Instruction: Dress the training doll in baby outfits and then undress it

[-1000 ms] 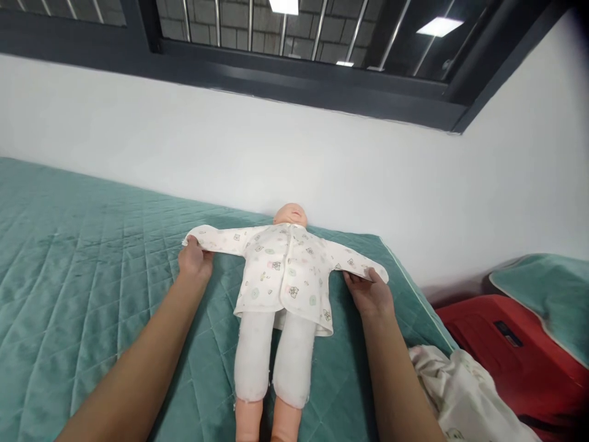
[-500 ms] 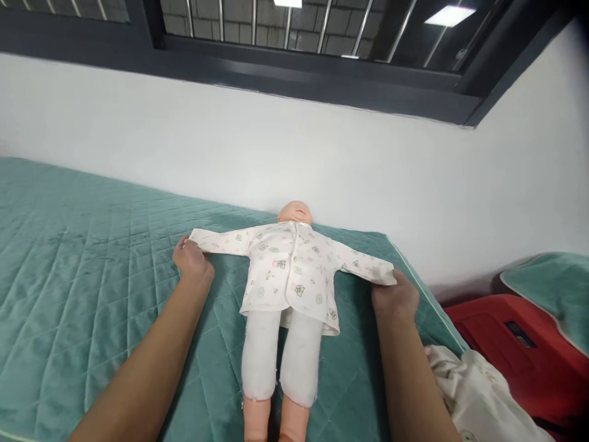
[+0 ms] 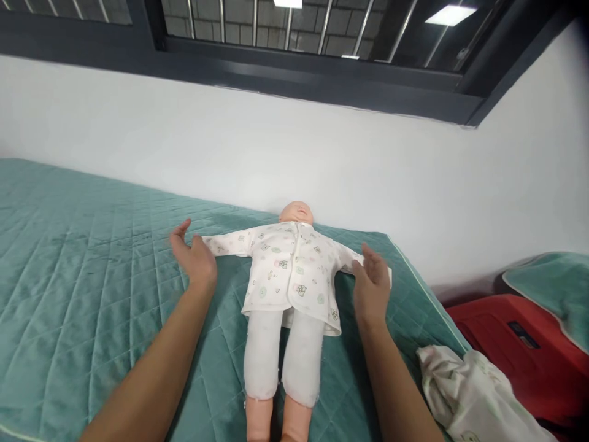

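The left hand (image 3: 197,263) and right hand (image 3: 372,291) are bare. The left forearm (image 3: 159,362) and right forearm (image 3: 396,380) are uncovered over their visible length and taper toward the wrists (image 3: 205,285).

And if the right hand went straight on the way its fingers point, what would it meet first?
Probably the shirt sleeve, which shows just behind the right hand; whether they already touch is unclear. If it passed above, the white wall looks next.

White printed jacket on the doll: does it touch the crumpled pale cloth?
Apart. The head view shows green quilted fabric between the white jacket and the pale cloth, on both sides of the right forearm.
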The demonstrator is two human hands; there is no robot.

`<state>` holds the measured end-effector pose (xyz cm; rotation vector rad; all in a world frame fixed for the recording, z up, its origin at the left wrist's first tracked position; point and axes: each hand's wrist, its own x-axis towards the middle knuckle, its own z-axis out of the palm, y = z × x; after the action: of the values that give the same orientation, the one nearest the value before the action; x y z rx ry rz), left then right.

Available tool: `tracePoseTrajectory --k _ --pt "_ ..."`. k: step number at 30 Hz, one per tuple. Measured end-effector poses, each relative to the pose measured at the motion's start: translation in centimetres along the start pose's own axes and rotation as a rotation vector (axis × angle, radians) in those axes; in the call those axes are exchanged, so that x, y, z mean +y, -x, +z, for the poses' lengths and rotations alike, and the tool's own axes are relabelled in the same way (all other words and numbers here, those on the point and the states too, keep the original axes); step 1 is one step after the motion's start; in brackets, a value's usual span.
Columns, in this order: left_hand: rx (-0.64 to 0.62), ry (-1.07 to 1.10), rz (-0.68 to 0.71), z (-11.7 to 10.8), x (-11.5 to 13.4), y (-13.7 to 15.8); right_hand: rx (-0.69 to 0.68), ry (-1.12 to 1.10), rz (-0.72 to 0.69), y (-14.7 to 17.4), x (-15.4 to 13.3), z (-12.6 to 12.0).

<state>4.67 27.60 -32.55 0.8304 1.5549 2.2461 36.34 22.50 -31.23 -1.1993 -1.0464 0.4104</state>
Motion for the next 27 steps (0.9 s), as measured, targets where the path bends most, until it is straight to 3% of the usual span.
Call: tracePoseTrajectory --k 3,6,9,12,17,21,24,27 --pt "-0.176 -0.04 0.128 0.5 1.2 2.0 -0.274 0.04 -0.027 1.6 -1.4 1.2" --pt "-0.502 -0.034 0.133 1.0 2.5 3.7 -0.507 0.087 -0.137 3.1 -3.1 1.9" --pt "-0.799 -0.039 0.186 1.1 4.0 5.0 -0.659 0.15 -0.237 4.2 -4.5 1.9" --pt "-0.998 -0.055 0.319 0.8 5.3 5.8 -0.761 0.255 -0.313 4.9 -5.1 1.4" --pt "-1.224 -0.059 0.423 0.1 7.1 6.7 -0.849 0.311 -0.331 6.2 -5.1 -0.4" --pt "-1.434 -0.247 0.483 -0.5 8.0 6.9 -0.845 0.306 -0.303 6.7 -4.8 -1.5" --pt "-1.472 -0.373 0.559 -0.8 8.4 7.2 -0.735 0.341 -0.405 6.9 -4.7 -1.6" --pt "-1.417 -0.413 0.642 -0.9 8.3 7.6 -0.617 0.4 -0.508 7.2 -4.7 -1.4"
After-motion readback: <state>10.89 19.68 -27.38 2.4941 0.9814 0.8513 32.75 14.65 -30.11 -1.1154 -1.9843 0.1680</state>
